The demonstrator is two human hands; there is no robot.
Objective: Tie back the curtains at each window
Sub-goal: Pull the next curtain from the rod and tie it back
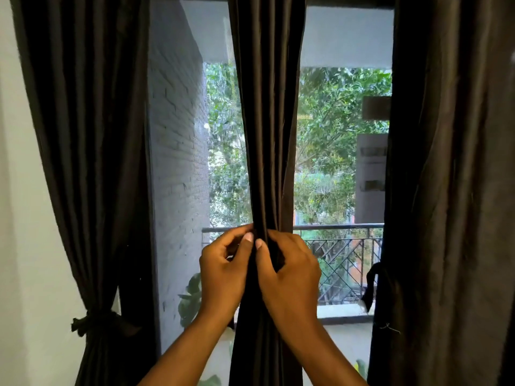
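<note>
While gathered, middle curtain (267, 135), both hands gripping

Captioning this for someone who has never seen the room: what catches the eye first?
Both hands, left hand and right hand, grip the dark middle curtain at centre frame. The left curtain is already cinched by a knotted tie low down. Green trees fill the window behind.
</note>
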